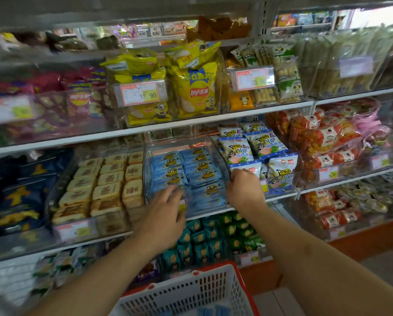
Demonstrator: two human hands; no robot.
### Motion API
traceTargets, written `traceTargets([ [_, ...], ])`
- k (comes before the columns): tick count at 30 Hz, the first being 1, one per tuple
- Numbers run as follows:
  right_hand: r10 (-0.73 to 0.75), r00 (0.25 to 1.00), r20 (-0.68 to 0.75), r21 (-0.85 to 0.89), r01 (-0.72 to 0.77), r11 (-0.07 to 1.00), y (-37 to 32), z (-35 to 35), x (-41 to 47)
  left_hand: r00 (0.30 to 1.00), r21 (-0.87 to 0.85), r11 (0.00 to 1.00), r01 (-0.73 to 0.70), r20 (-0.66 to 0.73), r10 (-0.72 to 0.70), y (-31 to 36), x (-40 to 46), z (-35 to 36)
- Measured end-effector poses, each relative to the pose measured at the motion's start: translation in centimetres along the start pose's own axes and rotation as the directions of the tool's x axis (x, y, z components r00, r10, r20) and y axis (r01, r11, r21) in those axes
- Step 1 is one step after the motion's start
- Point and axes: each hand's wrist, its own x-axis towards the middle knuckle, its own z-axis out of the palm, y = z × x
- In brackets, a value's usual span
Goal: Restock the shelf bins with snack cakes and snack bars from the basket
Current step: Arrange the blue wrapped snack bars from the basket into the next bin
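both hands are up at the clear bin of blue snack packs on the middle shelf. the left hand lies spread over the packs at the front, fingers loose; the right hand curls round the bin's right front corner. the basket sits below (blue packs inside).

- The left hand reaches forward, palm down, fingers spread and fairly straight.
- The right hand reaches forward, fingers curled at the tips.
- Both forearms are bare and extended.
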Motion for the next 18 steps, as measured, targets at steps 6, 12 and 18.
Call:
traceTargets([
  [6,-0.073,0.996,-0.048,0.137,0.079,0.988,0.8,2.0,-6.5,0.999,-0.043,0.999,0.024,0.023,-0.023,-2.1,-7.0,2.2],
  [12,-0.014,0.959,0.282,0.081,-0.009,0.997,3.0,9.8,-16.3,0.968,-0.028,0.986,0.164,0.199,-0.156,-7.5,-13.7,8.6],
  [18,0.006,0.866,0.5,0.033,-0.026,0.999,4.6,18.3,-23.7,0.922,-0.016,0.971,0.24,0.317,-0.223,-12.6,-18.9,14.0],
])
